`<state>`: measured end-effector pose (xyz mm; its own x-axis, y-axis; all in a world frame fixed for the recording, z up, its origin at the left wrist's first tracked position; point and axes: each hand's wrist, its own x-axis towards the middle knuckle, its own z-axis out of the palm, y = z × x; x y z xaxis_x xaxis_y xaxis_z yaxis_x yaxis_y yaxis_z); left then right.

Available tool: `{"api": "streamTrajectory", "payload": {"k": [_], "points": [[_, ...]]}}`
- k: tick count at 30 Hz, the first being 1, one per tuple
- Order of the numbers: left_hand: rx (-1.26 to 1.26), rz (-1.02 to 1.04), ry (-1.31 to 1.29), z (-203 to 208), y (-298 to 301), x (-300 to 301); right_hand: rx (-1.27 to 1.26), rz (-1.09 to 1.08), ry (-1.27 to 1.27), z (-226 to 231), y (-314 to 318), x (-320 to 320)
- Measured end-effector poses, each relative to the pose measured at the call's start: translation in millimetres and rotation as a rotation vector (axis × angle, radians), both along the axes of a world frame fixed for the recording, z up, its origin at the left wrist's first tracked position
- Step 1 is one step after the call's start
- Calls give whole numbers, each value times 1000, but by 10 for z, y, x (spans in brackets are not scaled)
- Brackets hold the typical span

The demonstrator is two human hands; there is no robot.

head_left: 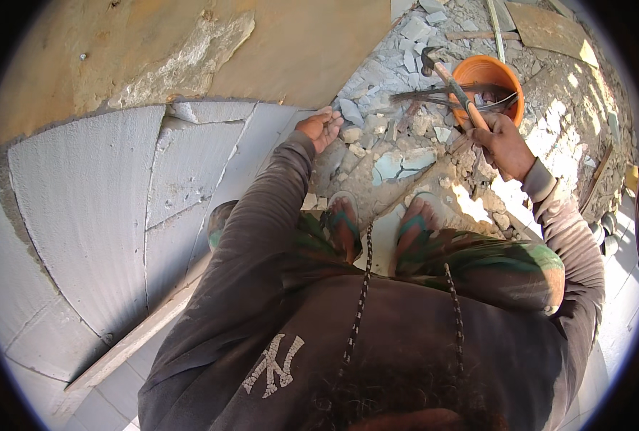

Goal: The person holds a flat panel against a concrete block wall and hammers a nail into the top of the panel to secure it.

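My right hand (503, 146) grips a claw hammer (459, 91) by its orange and dark handle, the head pointing up and left. The hammer lies across the view of an orange bucket (512, 70). Long thin dark rods or wires (419, 95) stick out of the bucket to the left. Beside the lower edge of a brown plastered wall (298, 50) and the grey block wall, my left hand (322, 129) has its fingers curled together. Whatever small thing it may hold cannot be made out.
Broken rubble (406, 136) and pale tile pieces cover the ground ahead of my sandalled feet (345, 219). The grey block wall (89, 194) stands on the left, with a wooden plank (140, 327) along it. A brown board (553, 32) lies at the far right.
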<state>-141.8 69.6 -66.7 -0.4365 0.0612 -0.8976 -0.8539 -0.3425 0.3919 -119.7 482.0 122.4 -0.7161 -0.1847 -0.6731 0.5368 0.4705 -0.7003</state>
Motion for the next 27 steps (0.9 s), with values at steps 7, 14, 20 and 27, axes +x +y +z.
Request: {"api": "streamTrajectory", "payload": {"k": [7, 14, 20, 27], "points": [[34, 221, -15, -847, 7, -257, 55, -100, -234, 74, -464, -112], [-42, 357, -157, -1211, -74, -357, -10, -5, -252, -835, -1264, -2], [58, 270, -132, -1114, -280, -275, 74, -447, 33, -1565, -2285, 37], [-78, 60, -83, -1024, -304, -299, 170, -60, -159, -2218, -2638, 500]]}}
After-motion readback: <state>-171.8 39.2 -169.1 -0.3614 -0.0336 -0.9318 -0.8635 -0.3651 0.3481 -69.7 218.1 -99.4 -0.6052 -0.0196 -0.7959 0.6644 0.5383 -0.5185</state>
